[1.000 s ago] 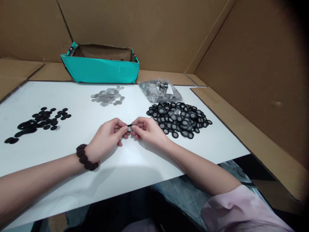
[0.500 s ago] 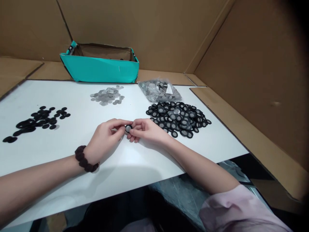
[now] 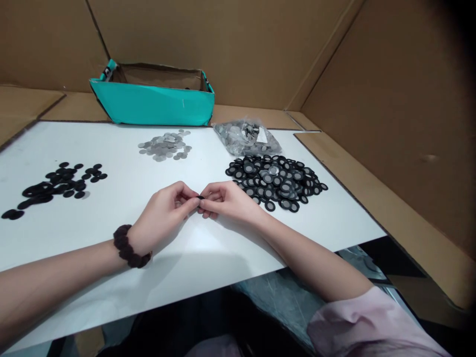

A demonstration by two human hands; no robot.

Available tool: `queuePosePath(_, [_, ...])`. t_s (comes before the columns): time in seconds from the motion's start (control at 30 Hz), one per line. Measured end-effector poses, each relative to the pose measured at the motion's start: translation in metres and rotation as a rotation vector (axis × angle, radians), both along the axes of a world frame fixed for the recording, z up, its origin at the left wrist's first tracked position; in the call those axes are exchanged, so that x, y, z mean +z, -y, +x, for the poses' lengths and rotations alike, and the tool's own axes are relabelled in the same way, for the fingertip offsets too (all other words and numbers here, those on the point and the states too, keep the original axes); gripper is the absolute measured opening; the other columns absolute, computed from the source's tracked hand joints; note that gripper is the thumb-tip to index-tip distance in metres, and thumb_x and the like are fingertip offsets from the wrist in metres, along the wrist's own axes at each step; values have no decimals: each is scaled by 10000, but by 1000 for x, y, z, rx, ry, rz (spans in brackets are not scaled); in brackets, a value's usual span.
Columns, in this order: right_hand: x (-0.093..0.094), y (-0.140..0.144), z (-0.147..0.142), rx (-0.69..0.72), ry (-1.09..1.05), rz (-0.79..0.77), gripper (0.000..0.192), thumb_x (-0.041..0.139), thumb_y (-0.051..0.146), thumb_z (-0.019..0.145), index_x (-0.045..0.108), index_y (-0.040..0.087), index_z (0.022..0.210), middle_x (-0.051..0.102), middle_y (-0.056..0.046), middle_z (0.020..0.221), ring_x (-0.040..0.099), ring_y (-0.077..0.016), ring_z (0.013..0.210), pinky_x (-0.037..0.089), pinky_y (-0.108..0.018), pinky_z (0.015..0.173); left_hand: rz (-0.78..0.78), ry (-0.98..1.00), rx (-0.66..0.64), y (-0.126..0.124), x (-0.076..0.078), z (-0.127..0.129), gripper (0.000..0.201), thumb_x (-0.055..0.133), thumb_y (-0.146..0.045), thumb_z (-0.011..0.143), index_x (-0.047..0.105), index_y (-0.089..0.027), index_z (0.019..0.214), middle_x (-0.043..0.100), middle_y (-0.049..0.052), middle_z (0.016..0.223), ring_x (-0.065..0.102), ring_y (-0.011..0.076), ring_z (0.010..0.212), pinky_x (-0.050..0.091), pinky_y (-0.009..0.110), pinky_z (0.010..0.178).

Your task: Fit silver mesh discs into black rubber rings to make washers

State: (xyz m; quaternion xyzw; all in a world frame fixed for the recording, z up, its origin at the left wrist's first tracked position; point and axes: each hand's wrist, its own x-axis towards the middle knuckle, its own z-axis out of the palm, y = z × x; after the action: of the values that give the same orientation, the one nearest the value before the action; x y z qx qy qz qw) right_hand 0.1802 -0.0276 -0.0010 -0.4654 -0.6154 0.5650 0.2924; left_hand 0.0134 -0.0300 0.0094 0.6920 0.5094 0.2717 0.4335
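Note:
Between my fingertips, over the middle of the white table, is a small black disc, mostly covered by the fingers. My left hand pinches it from the left, and my right hand pinches it from the right. To the right lies a heap of black discs with grey centres. Plain black discs are scattered at the left. Farther back is a loose pile of flat silver-grey discs.
A clear plastic bag of grey discs lies behind the right heap. Beyond the table's back edge stands a teal open box. Cardboard walls enclose the back and right of the white table.
The disc's grey face, seen before, has turned out of sight; now mainly a black edge shows. My left thumb has come forward over it. The piles stay as they were.

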Motion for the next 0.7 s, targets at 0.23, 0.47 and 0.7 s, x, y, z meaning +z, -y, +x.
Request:
queuePosePath(0.23, [7,4,1,-91,200,289,87,549,162,765,622,140,724,654,-29,666,608,-120,652,454,-228,632,12,-49,-23,-4,2,-2,184,491,-355,799,545,-180,790,608,-6,736,567,114,550,450,263,597])
queuePosePath(0.47, [9,4,-1,-143,114,154,75,584,175,758,580,134,696,620,-13,600,572,-99,554,447,-211,538,-18,76,2,-2,1,1,171,522,-343,794,515,-172,798,633,24,748,616,147,651,490,266,586])
queuePosePath(0.7, [4,-2,-5,-51,-295,-325,95,584,170,807,536,108,753,649,-41,613,637,-110,571,531,-225,578,-8,80,31,-2,2,2,234,498,-345,800,605,-163,900,644,24,701,593,139,603,504,273,606])
